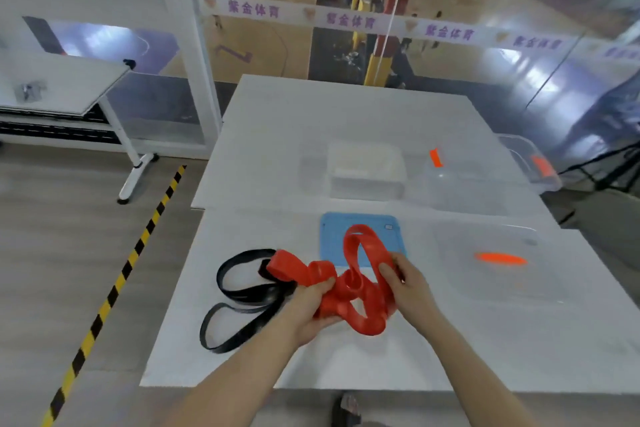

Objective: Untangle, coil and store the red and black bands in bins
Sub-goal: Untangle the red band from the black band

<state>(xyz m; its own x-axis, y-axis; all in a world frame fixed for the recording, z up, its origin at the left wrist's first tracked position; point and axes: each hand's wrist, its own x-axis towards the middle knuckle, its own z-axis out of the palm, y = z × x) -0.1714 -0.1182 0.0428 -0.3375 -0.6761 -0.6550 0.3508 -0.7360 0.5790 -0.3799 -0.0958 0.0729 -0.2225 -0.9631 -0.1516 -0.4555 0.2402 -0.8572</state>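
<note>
A wide red band (349, 284) is bunched in twisted loops above the white table (346, 357), with one loop standing up over a blue mat (332, 236). My left hand (311, 308) grips the bunched red band from below. My right hand (407, 284) pinches the upright loop on its right side. A black band (239, 302) lies in loose loops on the table to the left, and its far end is caught under the left end of the red band. A clear bin (460, 184) stands at the back right, and a clear lid or bin (502, 263) with an orange handle lies to the right.
A white box (367, 170) sits at the table's middle back. Another clear bin (533, 163) hangs over the far right edge. A yellow-black floor stripe (114, 291) runs along the left, and a folding table (62, 87) stands at the far left. Glass panels lie beyond.
</note>
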